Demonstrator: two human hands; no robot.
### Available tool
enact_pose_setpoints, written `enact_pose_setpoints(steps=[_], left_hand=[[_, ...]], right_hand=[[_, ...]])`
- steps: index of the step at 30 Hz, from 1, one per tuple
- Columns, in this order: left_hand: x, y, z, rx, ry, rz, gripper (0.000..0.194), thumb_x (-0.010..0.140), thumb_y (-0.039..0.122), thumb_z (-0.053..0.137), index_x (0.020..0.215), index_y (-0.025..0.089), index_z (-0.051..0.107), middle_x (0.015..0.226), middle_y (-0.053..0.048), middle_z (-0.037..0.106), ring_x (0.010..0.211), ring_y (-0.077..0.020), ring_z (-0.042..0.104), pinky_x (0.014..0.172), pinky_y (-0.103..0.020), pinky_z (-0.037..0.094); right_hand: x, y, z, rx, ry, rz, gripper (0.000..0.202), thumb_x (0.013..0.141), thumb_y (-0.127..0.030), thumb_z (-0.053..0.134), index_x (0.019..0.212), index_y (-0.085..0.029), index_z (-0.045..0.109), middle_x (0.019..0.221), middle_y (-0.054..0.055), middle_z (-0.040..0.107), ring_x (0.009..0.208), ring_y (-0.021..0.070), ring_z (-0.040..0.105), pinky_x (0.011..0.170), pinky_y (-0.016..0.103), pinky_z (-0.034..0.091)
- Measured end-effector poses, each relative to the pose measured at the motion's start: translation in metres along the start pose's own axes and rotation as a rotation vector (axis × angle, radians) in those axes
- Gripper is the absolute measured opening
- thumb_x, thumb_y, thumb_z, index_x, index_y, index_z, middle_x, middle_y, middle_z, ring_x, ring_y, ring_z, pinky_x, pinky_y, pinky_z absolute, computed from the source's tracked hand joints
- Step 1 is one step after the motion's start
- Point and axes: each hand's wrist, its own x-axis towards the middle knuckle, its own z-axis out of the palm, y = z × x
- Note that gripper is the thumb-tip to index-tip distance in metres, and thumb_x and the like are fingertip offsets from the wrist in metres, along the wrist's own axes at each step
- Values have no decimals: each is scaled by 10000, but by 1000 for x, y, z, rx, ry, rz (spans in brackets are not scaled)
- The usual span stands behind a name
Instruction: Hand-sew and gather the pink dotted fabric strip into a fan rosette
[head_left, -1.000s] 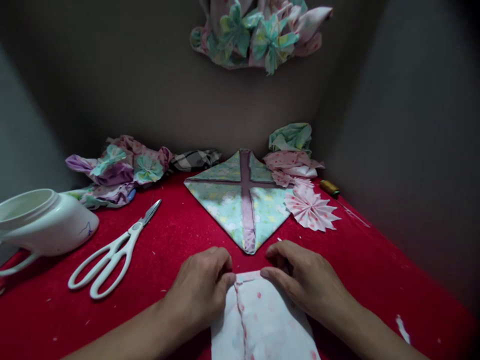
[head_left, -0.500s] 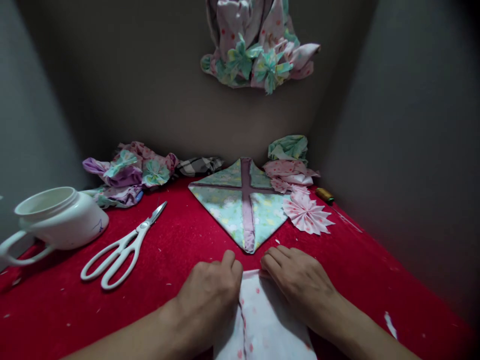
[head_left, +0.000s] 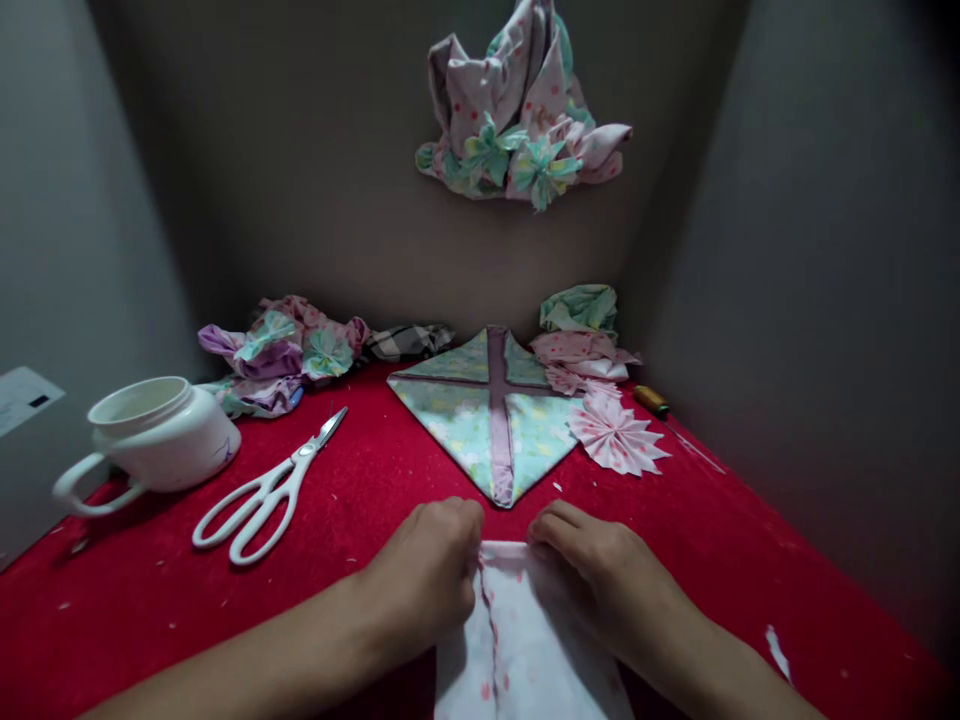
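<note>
A white cloth with small red dots (head_left: 525,640) lies in front of me, with a seam running down its left part and a narrow fold along its far edge. My left hand (head_left: 435,565) is closed on the far left corner of this cloth. At the far right corner, my right hand (head_left: 600,565) pinches the same edge, fingers curled over it. The fingertips of both hands are partly hidden. Just beyond lies a green floral fabric square (head_left: 457,430) with a mauve cross over it, its near corner close to my hands.
White scissors (head_left: 262,500) and a white mug (head_left: 161,435) stand left. Crumpled fabric pieces (head_left: 281,350) lie behind them. A pleated pink fabric rosette (head_left: 615,430) and a wooden-handled tool (head_left: 652,400) are at right. A fabric piece with green bows (head_left: 517,130) hangs on the wall.
The camera view has shifted slightly up and left. Both hands keep hold of the cloth's far edge; the right fingers are curled more, and the folded edge shows more between the hands.
</note>
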Motion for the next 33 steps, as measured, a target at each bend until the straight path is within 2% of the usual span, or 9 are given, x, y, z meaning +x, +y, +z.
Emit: enact_pose_setpoints(steps=[7, 14, 18, 22, 25, 27, 29, 31, 33], left_hand=[[7, -11, -12, -234, -108, -11, 169, 596, 53, 419, 620, 143, 560, 546, 20, 534, 528, -103, 491, 458, -186, 297], [12, -15, -12, -362, -182, -118, 220, 683, 129, 411, 723, 115, 627, 490, 16, 565, 416, -101, 496, 389, -168, 328], [11, -12, -14, -357, -153, -132, 244, 636, 74, 416, 698, 112, 649, 461, 20, 566, 395, -94, 498, 374, -152, 337], [9, -17, -8, -317, -82, -99, 235, 599, 56, 438, 638, 109, 663, 455, 15, 578, 400, -91, 507, 364, -136, 329], [17, -23, -10, -242, 35, -37, 217, 598, 51, 451, 605, 110, 660, 464, 8, 586, 410, -92, 512, 369, -137, 331], [32, -24, -28, -154, 176, 21, 221, 574, 13, 450, 590, 107, 649, 511, -7, 605, 468, -103, 532, 427, -155, 367], [52, -19, -61, -42, 366, 78, 227, 566, -24, 444, 600, 98, 632, 584, -37, 618, 556, -129, 550, 528, -203, 414], [69, -9, -102, 69, 580, 126, 218, 623, -14, 447, 709, 79, 624, 727, -90, 621, 701, -178, 560, 664, -284, 438], [77, 2, -135, 154, 732, 192, 229, 688, 10, 436, 831, 78, 602, 932, -136, 587, 866, -214, 537, 780, -351, 415]], right_hand=[[2, 2, -7, 383, 8, 53, 146, 790, -95, 447, 719, -175, 546, 659, 3, 572, 601, 129, 518, 543, 216, 362], [4, 6, -3, 605, -55, 219, 146, 790, -171, 475, 707, -165, 595, 589, -18, 553, 544, 116, 486, 478, 202, 343], [6, 5, -2, 583, -75, 223, 154, 761, -179, 515, 717, -163, 662, 662, 15, 640, 616, 146, 556, 518, 211, 380], [7, 7, 3, 499, -65, 199, 164, 747, -150, 521, 682, -155, 672, 618, 16, 651, 575, 137, 571, 484, 191, 390], [23, 10, -5, 333, 13, 15, 191, 712, -74, 517, 637, -162, 669, 554, -13, 646, 496, 105, 574, 412, 145, 377], [47, 12, -27, 96, 213, -246, 240, 660, 1, 507, 598, -170, 665, 517, -39, 633, 450, 80, 569, 402, 125, 381], [78, 11, -62, 13, 362, -307, 233, 652, 8, 520, 593, -162, 668, 516, -24, 626, 465, 92, 567, 446, 153, 407], [105, 6, -103, -67, 553, -322, 157, 703, -76, 553, 641, -137, 684, 570, 31, 628, 523, 135, 562, 499, 226, 417], [118, -2, -137, -132, 754, -313, 161, 775, -170, 544, 734, -134, 695, 727, 88, 650, 668, 178, 572, 628, 297, 424]])
